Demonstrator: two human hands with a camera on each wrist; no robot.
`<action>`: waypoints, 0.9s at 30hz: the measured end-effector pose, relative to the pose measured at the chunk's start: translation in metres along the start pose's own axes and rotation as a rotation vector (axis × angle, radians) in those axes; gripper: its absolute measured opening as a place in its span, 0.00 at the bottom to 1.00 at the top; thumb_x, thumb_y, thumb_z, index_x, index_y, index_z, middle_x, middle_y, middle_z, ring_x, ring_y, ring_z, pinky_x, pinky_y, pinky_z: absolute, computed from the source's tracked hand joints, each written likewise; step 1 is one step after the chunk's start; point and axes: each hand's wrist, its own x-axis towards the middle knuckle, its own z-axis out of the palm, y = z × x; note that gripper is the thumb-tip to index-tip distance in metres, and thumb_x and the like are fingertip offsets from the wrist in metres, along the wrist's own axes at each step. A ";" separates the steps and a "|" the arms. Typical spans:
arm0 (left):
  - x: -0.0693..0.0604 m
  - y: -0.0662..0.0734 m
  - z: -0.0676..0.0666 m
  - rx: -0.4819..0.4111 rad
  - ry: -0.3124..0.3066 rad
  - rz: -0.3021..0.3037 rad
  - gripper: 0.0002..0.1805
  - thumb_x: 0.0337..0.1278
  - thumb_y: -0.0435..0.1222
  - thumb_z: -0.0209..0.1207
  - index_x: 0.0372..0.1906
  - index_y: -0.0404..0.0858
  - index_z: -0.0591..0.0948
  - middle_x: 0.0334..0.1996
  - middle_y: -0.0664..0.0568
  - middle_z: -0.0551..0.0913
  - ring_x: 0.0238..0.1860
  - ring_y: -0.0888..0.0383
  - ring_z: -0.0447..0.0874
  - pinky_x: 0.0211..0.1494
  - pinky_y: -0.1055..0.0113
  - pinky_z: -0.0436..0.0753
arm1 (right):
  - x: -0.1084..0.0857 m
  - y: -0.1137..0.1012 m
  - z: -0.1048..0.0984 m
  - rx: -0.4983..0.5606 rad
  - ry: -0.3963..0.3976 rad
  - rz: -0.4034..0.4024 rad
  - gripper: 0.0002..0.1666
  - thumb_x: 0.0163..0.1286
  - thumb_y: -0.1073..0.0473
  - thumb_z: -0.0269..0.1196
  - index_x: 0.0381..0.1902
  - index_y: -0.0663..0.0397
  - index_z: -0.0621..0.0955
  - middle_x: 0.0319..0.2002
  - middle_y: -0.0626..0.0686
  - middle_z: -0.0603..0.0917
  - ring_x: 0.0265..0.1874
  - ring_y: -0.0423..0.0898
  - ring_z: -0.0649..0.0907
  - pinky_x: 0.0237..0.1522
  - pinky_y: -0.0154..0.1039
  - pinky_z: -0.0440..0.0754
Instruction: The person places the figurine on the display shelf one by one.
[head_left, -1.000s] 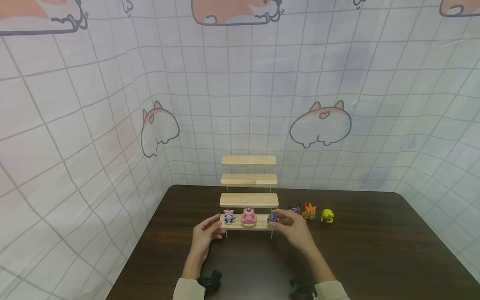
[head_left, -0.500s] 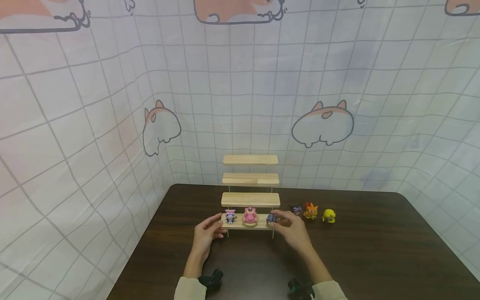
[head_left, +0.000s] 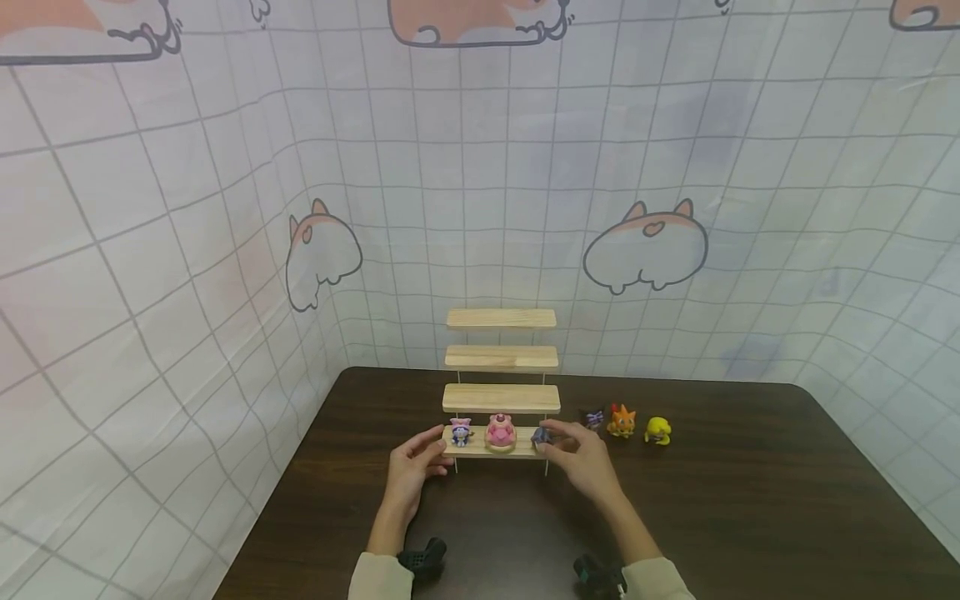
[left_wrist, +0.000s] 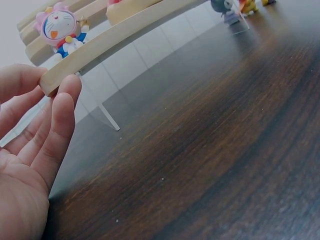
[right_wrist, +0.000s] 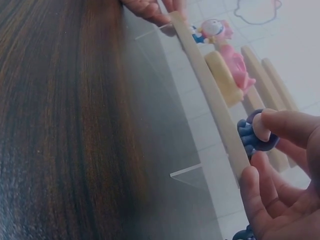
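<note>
The left hand (head_left: 407, 472) grips the left end of the lowest wooden shelf board (head_left: 480, 451), thumb and fingers around its end in the left wrist view. At the board's right end, the right hand (head_left: 588, 461) pinches a small dark blue figurine (right_wrist: 256, 131) that stands on or just over the board; contact beneath it is hard to tell. Some of its fingers touch the board's end (right_wrist: 242, 167). On the same board stand a figurine with a pink hood and blue clothes (head_left: 461, 432) at the left and a pink figurine on a pale round base (head_left: 500, 433) in the middle.
Three more boards rise behind, the top one (head_left: 501, 318) highest. Right of the rack, on the dark table (head_left: 720, 492), are a dark purple figurine (head_left: 594, 418), an orange one (head_left: 622, 422) and a yellow one (head_left: 657, 431). A patterned curtain (head_left: 480, 208) hangs behind.
The dark blue figurine has shifted slightly left and turned a little in the right hand's fingers. The left hand keeps its grip on the board. The head view has moved slightly.
</note>
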 end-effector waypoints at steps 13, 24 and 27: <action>0.000 0.000 0.001 -0.009 0.000 0.004 0.22 0.67 0.34 0.65 0.63 0.31 0.80 0.32 0.54 0.88 0.29 0.59 0.90 0.33 0.69 0.87 | 0.001 -0.001 0.002 -0.035 0.017 0.001 0.22 0.62 0.56 0.75 0.55 0.45 0.87 0.44 0.53 0.87 0.39 0.46 0.85 0.34 0.37 0.79; 0.000 0.000 0.000 0.004 -0.001 0.006 0.22 0.67 0.35 0.65 0.63 0.33 0.81 0.33 0.53 0.89 0.31 0.59 0.90 0.33 0.69 0.87 | 0.005 0.000 0.004 -0.050 0.026 -0.006 0.22 0.62 0.55 0.75 0.55 0.46 0.87 0.45 0.55 0.87 0.38 0.47 0.85 0.32 0.37 0.80; 0.000 0.000 0.000 0.006 -0.001 0.005 0.22 0.67 0.35 0.65 0.63 0.33 0.81 0.34 0.53 0.89 0.31 0.59 0.90 0.34 0.69 0.87 | 0.006 0.000 0.004 -0.049 0.023 -0.007 0.21 0.63 0.55 0.74 0.55 0.46 0.87 0.46 0.56 0.88 0.39 0.48 0.86 0.33 0.38 0.81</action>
